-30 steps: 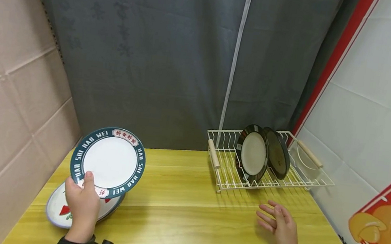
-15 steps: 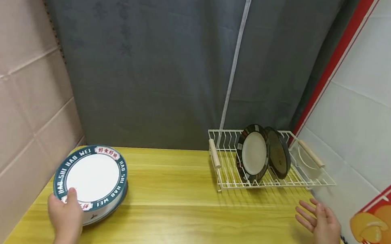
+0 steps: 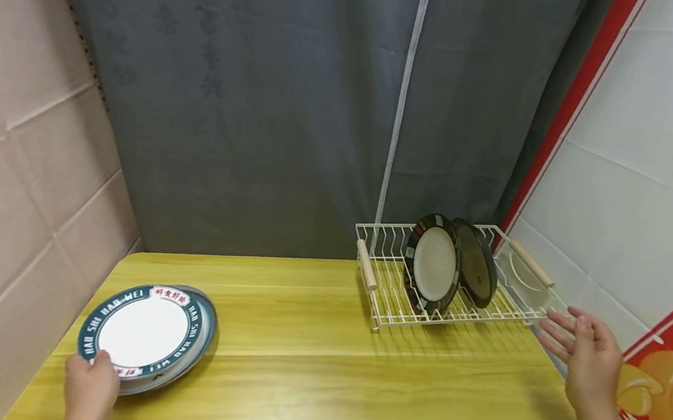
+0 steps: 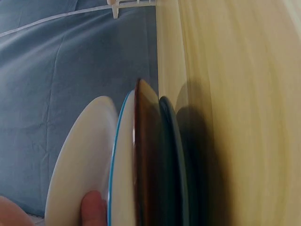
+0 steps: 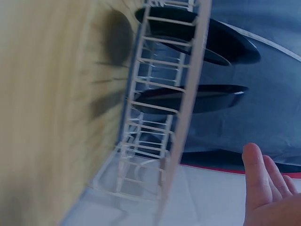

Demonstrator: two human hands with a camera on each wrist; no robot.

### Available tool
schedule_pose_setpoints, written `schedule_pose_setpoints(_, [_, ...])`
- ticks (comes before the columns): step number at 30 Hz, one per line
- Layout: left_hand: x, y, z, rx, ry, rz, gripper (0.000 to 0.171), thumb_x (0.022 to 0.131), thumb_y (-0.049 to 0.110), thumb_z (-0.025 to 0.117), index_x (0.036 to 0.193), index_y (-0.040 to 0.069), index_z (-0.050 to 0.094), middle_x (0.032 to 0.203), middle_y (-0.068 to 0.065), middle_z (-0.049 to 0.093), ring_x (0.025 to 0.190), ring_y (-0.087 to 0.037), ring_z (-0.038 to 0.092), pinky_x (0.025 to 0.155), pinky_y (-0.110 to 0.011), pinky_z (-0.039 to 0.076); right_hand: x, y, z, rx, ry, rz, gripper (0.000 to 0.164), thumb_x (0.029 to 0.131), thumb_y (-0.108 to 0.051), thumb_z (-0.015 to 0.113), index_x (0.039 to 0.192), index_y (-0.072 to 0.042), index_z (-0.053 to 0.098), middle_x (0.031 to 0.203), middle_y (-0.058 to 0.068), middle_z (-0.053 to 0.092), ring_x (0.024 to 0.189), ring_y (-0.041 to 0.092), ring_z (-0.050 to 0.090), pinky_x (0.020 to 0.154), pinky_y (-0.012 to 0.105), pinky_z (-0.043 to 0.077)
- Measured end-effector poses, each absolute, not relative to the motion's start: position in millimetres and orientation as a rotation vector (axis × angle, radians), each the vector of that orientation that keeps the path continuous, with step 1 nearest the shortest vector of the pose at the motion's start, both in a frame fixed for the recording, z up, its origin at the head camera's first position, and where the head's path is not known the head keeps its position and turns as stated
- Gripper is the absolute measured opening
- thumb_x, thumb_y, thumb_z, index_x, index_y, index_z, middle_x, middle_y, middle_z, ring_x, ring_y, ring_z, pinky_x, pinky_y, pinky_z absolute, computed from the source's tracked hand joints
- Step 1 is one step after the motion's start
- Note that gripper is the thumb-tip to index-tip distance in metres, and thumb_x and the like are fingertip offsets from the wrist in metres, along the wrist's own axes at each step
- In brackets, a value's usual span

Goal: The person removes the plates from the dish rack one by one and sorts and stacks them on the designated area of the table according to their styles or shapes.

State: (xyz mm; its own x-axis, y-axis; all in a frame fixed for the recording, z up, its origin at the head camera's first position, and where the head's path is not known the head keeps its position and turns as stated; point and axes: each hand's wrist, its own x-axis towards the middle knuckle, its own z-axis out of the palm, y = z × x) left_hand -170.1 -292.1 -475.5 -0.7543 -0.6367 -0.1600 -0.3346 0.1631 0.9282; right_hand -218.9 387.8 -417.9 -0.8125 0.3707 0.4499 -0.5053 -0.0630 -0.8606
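My left hand [image 3: 90, 391] pinches the near edge of a white plate [image 3: 143, 333] with a dark teal lettered rim. The thumb lies on top of the rim, and in the left wrist view a finger [image 4: 93, 209] shows against the plate's underside. Just below it a stack of plates [image 3: 208, 336] sits on the table, mostly covered. From the side, that stack shows a blue-edged plate [image 4: 123, 165], a brown one [image 4: 148, 155] and a dark one [image 4: 175, 155]. On the right, my right hand [image 3: 593, 364], fingers extended, holds nothing beside the right front corner of a white wire dish rack [image 3: 393, 313].
Two dark-rimmed plates, one with a pale centre [image 3: 435, 264] and one darker [image 3: 476, 266], stand upright in the rack. Wooden handles [image 3: 367, 265] cap its ends. A grey curtain [image 3: 261, 103] closes the back, with a pink wall [image 3: 10, 198] left and white wall [image 3: 644, 171] right.
My left hand has lowered the teal-rimmed plate leftward and toward me, over the stack. My right hand has moved right and up toward the rack's right corner.
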Motion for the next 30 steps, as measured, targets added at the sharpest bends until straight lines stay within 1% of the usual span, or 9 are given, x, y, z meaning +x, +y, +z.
schedule_pose_setpoints(8, [-171,-298,-471,0.938,-2.302,-1.585,0.068,0.105,0.026,0.018,0.145,-0.023,-0.005,0.149,-0.047,0.003,0.142,-0.057,0.006,0.119,-0.061,0.004,-231,382,-397,0.178,-1.658,1.888,0.025,0.104,-0.018,0.049,0.125,-0.006,0.056,0.107,-0.003,0.074,0.088,0.008,0.074,0.067,0.022,0.057])
schedule_pose_setpoints(15, [-168,-300,-473,0.968,-2.387,-1.58,0.069,0.104,0.027,0.016,0.144,-0.024,-0.008,0.148,-0.048,-0.001,0.142,-0.057,0.005,0.119,-0.061,0.003,-249,368,-384,0.187,-1.779,1.797,0.024,0.104,-0.021,0.049,0.124,-0.01,0.057,0.104,-0.009,0.073,0.087,0.003,0.072,0.067,0.018,0.057])
schedule_pose_setpoints(18, [-168,-302,-473,0.96,-2.415,-1.565,0.07,0.104,0.027,0.019,0.143,-0.024,-0.007,0.148,-0.048,0.0,0.142,-0.058,0.006,0.119,-0.061,0.003,-258,362,-378,0.216,-1.824,1.764,0.023,0.105,-0.021,0.048,0.124,-0.012,0.057,0.103,-0.012,0.073,0.087,0.002,0.072,0.067,0.017,0.057])
schedule_pose_setpoints(22, [-169,-304,-471,0.921,-2.496,-1.487,0.07,0.102,0.021,0.03,0.143,-0.027,0.0,0.144,-0.051,0.013,0.136,-0.058,0.019,0.118,-0.062,0.011,-268,352,-373,0.208,-1.908,1.673,0.021,0.105,-0.023,0.048,0.122,-0.016,0.057,0.102,-0.016,0.072,0.087,-0.001,0.071,0.067,0.016,0.057])
schedule_pose_setpoints(24, [-168,-305,-470,0.872,-2.565,-1.407,0.068,0.099,0.017,0.034,0.14,-0.03,0.009,0.138,-0.051,0.023,0.13,-0.058,0.028,0.116,-0.064,0.017,-272,348,-372,0.198,-1.95,1.619,0.022,0.105,-0.025,0.047,0.123,-0.016,0.057,0.103,-0.017,0.071,0.087,-0.002,0.071,0.067,0.016,0.057])
schedule_pose_setpoints(25, [-168,-306,-470,0.851,-2.595,-1.369,0.066,0.098,0.016,0.035,0.139,-0.031,0.014,0.134,-0.051,0.031,0.125,-0.057,0.034,0.113,-0.064,0.024,-274,346,-371,0.197,-1.966,1.599,0.022,0.105,-0.025,0.047,0.123,-0.017,0.056,0.103,-0.018,0.071,0.087,-0.003,0.07,0.067,0.015,0.057])
schedule_pose_setpoints(27, [-166,-308,-469,0.808,-2.65,-1.315,0.061,0.097,0.015,0.036,0.136,-0.031,0.025,0.12,-0.044,0.05,0.115,-0.052,0.047,0.105,-0.061,0.036,-278,343,-371,0.214,-1.977,1.584,0.023,0.105,-0.025,0.047,0.124,-0.015,0.056,0.104,-0.018,0.07,0.088,-0.003,0.07,0.067,0.015,0.057])
schedule_pose_setpoints(28, [-165,-310,-469,0.779,-2.673,-1.282,0.058,0.096,0.014,0.036,0.132,-0.031,0.031,0.108,-0.039,0.059,0.108,-0.051,0.052,0.098,-0.059,0.04,-279,341,-370,0.228,-1.979,1.583,0.023,0.105,-0.024,0.046,0.124,-0.015,0.056,0.104,-0.018,0.07,0.088,-0.003,0.07,0.068,0.015,0.057])
schedule_pose_setpoints(30, [-163,-312,-469,0.761,-2.695,-1.223,0.053,0.095,0.013,0.036,0.125,-0.03,0.039,0.084,-0.024,0.068,0.097,-0.047,0.059,0.086,-0.053,0.043,-283,338,-370,0.259,-1.974,1.591,0.023,0.106,-0.023,0.046,0.125,-0.013,0.055,0.104,-0.017,0.07,0.088,-0.002,0.07,0.068,0.015,0.057])
